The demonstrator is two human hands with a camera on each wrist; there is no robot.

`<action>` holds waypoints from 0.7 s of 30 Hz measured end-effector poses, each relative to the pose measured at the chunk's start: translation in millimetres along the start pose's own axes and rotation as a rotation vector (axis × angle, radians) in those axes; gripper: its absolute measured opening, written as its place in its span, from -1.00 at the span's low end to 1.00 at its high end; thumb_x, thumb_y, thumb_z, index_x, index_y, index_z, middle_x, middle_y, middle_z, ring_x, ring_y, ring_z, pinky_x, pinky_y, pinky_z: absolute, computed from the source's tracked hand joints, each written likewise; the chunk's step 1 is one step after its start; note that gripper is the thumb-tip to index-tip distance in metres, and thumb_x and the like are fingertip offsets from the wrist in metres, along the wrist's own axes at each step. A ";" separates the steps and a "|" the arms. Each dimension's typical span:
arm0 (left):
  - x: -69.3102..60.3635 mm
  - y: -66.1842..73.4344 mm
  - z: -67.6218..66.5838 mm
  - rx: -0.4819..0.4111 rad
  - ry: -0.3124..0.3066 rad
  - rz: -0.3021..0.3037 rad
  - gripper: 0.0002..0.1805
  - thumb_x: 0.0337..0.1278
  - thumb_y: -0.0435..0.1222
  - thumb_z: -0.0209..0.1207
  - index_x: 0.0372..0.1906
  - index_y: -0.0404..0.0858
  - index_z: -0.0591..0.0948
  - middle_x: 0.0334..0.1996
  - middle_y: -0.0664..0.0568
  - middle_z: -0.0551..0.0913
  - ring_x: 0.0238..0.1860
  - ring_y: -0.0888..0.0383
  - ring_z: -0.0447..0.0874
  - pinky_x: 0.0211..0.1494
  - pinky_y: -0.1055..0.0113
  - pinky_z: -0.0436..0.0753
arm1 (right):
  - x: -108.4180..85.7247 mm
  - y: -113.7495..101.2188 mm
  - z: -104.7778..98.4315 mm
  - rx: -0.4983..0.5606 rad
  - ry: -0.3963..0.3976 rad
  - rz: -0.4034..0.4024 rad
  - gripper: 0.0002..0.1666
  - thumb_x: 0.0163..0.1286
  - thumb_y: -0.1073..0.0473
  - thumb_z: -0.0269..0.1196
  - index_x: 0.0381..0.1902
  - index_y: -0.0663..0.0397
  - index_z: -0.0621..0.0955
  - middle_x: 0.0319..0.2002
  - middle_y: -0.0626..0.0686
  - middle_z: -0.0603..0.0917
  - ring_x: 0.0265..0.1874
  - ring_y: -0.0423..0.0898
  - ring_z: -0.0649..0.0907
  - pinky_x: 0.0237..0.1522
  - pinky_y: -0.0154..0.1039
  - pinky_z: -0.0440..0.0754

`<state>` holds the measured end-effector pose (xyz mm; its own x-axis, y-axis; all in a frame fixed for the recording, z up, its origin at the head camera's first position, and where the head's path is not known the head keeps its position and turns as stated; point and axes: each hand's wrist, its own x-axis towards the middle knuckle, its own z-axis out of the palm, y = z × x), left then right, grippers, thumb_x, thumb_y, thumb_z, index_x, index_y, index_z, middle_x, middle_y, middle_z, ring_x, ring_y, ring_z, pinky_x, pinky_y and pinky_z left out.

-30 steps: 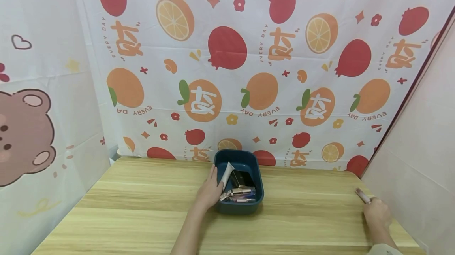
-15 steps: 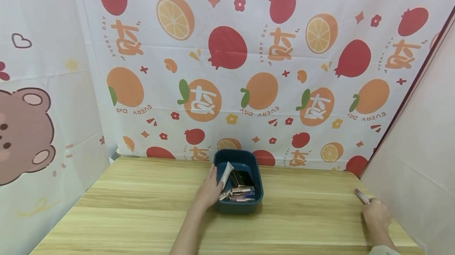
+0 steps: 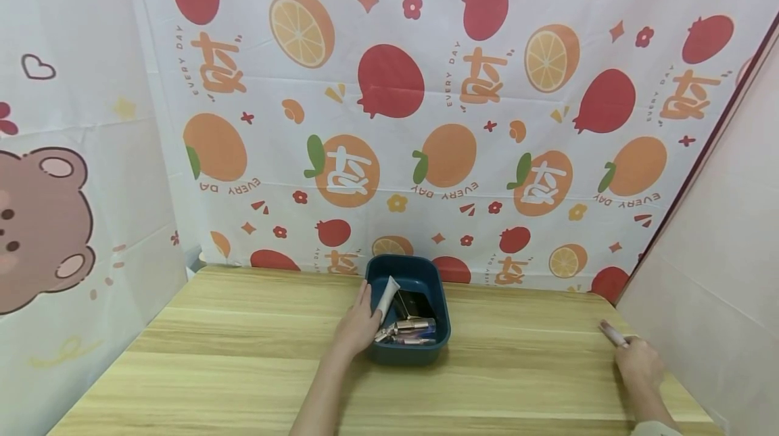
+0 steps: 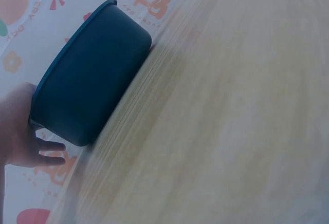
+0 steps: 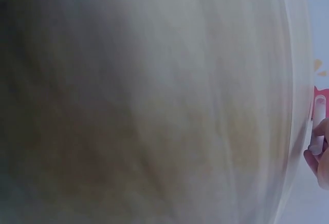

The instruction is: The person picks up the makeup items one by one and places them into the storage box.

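A dark blue plastic bin stands on the table against the back curtain. My left hand holds its left rim, thumb over the edge and fingers along the outer wall; the left wrist view shows this hand at the bin's end. Inside the bin lie a white squeeze tube, a black compact-like case and several shiny slim cosmetic tubes. Far to the right, my right hand grips a slim pale cosmetic tube, its darker end pointing forward-left. This tube looks whitish in the right wrist view.
The wood-grain table fills the lower part of the head view. A fruit-print curtain hangs along its back edge. White cloth walls close off both sides, the left one printed with a bear.
My right hand has shifted slightly left with the slim cosmetic tube. The left hand and the bin have stayed in place.
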<state>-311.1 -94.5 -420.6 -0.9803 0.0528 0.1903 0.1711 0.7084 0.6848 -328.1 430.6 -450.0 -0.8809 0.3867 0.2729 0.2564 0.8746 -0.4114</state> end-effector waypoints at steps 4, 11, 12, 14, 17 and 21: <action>0.1 0.2 0.2 0.002 0.001 0.000 -0.37 0.28 -0.26 -0.11 0.35 -0.49 0.07 0.40 -0.21 -0.06 0.22 -0.30 0.19 0.19 -0.12 0.24 | 0.5 -2.3 0.6 0.006 0.011 -0.010 -0.61 0.24 0.26 -0.03 -0.08 0.47 0.49 -0.22 0.52 0.50 -0.31 0.42 0.51 -0.46 0.09 0.47; -0.2 0.9 -0.9 0.003 0.006 0.002 -0.37 0.27 -0.27 -0.11 0.35 -0.50 0.07 0.40 -0.22 -0.05 0.23 -0.30 0.18 0.19 -0.12 0.24 | 2.1 -6.1 0.8 0.006 0.033 -0.021 -0.61 0.22 0.26 -0.02 -0.09 0.44 0.51 -0.20 0.52 0.51 -0.32 0.43 0.52 -0.49 0.08 0.47; -0.4 1.1 -1.1 0.003 0.006 0.003 -0.37 0.27 -0.27 -0.11 0.35 -0.50 0.07 0.40 -0.22 -0.05 0.23 -0.30 0.18 0.19 -0.12 0.24 | 2.3 -6.5 0.9 0.006 0.035 -0.025 -0.61 0.22 0.26 -0.02 -0.09 0.44 0.51 -0.20 0.52 0.51 -0.31 0.43 0.52 -0.49 0.09 0.48; -0.5 1.2 -1.5 0.002 0.004 0.003 -0.37 0.27 -0.27 -0.11 0.35 -0.50 0.07 0.40 -0.22 -0.06 0.24 -0.29 0.17 0.20 -0.12 0.23 | 2.5 -7.2 1.0 0.012 0.038 -0.032 -0.61 0.23 0.26 -0.02 -0.09 0.44 0.52 -0.20 0.53 0.51 -0.31 0.44 0.51 -0.50 0.10 0.48; -0.4 0.9 -1.3 0.000 0.003 0.005 -0.37 0.27 -0.27 -0.11 0.35 -0.50 0.07 0.40 -0.23 -0.06 0.25 -0.28 0.15 0.21 -0.12 0.21 | 2.8 -8.3 0.9 0.018 0.032 -0.041 -0.62 0.24 0.27 -0.03 -0.08 0.44 0.52 -0.20 0.53 0.51 -0.31 0.43 0.52 -0.51 0.10 0.48; -0.2 0.5 -0.7 -0.006 0.002 0.007 -0.37 0.28 -0.27 -0.10 0.35 -0.50 0.07 0.40 -0.23 -0.06 0.25 -0.28 0.15 0.21 -0.12 0.21 | 2.9 -10.7 0.8 0.031 0.024 -0.050 -0.62 0.25 0.29 -0.03 -0.07 0.46 0.50 -0.19 0.53 0.50 -0.31 0.43 0.52 -0.49 0.10 0.48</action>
<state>-310.7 -94.7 -419.8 -0.9789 0.0561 0.1963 0.1783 0.7035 0.6880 -333.8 422.0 -445.5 -0.8822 0.3503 0.3146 0.1997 0.8835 -0.4237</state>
